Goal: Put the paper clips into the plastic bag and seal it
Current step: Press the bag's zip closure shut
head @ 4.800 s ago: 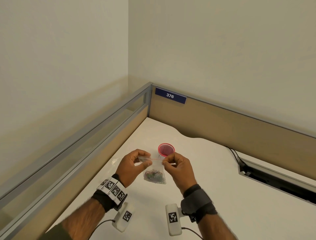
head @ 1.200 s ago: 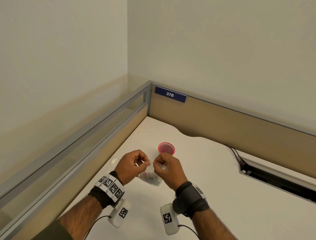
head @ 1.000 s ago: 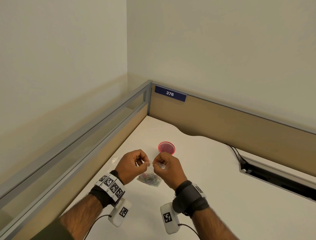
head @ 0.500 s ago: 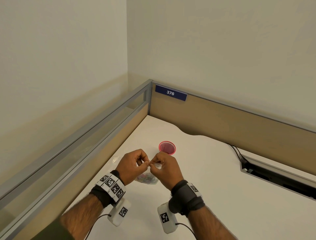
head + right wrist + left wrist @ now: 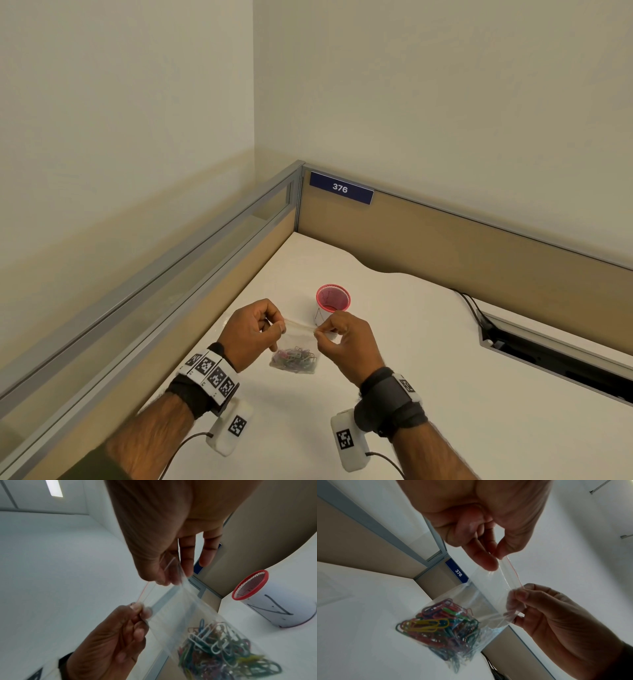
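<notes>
A small clear plastic bag (image 5: 297, 344) with a red zip line hangs between my hands, and its bottom lies on the white desk (image 5: 428, 394). Several coloured paper clips (image 5: 294, 359) are heaped inside it at the bottom. My left hand (image 5: 282, 327) pinches the left end of the bag's top strip. My right hand (image 5: 318, 334) pinches the right end, so the strip is pulled taut. In the left wrist view the paper clips (image 5: 440, 626) show through the bag (image 5: 488, 588). In the right wrist view my right hand (image 5: 168, 580) and left hand (image 5: 140, 608) hold the strip.
A white cup with a red mesh rim (image 5: 333, 298) stands on the desk just behind my right hand. Tan partition walls (image 5: 445, 246) close the desk's left and far sides. A cable slot (image 5: 555, 356) with black cables lies at the right.
Half a second ago my hands pinched the bag's top almost touching each other. My right hand has since slid right along the strip, and the top now stretches between them.
</notes>
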The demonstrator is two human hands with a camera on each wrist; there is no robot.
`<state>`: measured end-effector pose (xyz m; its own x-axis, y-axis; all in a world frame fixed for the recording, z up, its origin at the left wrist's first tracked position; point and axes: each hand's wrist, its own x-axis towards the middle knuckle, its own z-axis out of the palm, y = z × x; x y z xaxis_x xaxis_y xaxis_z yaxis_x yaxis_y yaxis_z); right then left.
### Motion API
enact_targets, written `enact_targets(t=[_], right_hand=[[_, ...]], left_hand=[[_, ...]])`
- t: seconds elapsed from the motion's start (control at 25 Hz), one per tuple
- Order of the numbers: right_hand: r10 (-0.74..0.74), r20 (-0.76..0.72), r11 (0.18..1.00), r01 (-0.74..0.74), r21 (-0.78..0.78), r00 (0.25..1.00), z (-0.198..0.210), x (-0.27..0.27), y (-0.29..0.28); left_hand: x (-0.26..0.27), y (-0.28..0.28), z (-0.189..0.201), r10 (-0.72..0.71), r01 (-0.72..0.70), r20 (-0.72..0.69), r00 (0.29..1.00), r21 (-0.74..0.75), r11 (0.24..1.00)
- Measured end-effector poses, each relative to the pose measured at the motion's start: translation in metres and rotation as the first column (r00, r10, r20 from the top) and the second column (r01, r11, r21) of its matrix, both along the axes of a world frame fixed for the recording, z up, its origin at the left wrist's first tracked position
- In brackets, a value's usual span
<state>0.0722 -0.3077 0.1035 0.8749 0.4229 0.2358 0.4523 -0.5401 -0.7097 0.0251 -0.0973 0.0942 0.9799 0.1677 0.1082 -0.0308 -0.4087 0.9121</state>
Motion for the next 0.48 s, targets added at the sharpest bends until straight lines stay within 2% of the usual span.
enact_targets(t=[0.2,0.48], right_hand=[[-0.019,-0.018,0.995,0.021,0.093,1.000,-0.0010,0.0014,-0.0071],[-0.072,-0.152,0.954,0.112,0.279,0.986,0.0004,-0.0028,-0.0029]], left_hand=[[-0.0003,0.0040,-0.0006,0.016,-0.016,0.000,1.000,-0.049,0.999],[0.0003,0.0055,-0.0017,0.047,-0.046,0.009,0.999,-0.094,0.995]])
